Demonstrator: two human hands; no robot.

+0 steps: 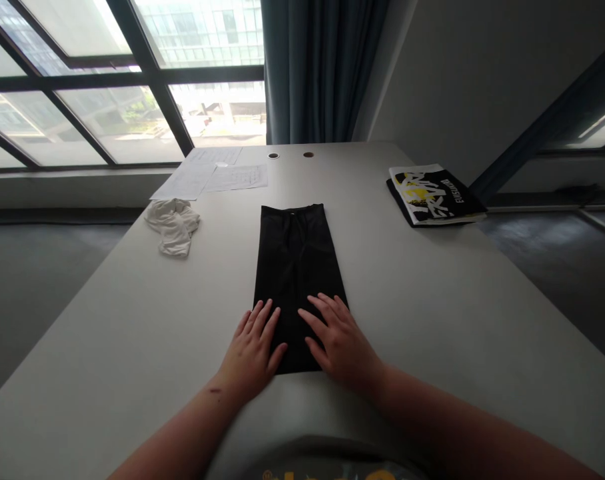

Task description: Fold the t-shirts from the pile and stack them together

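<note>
A pair of black trousers [297,260] lies flat on the white table [432,300], its waistband with a drawstring at the far end. My left hand [252,350] rests on the lower left edge of the cloth, fingers stretched forward. On the lower right part lies my right hand [337,337], its fingers spread. Neither hand grips the fabric. Between them a strip of black cloth shows, down to the straight near edge.
To the left sits a crumpled white cloth [173,227]. Behind it are several printed paper sheets [237,177]. Black folded items with white and yellow lettering [435,193] lie at the right. Two round holes mark the far tabletop, before a blue curtain [322,73].
</note>
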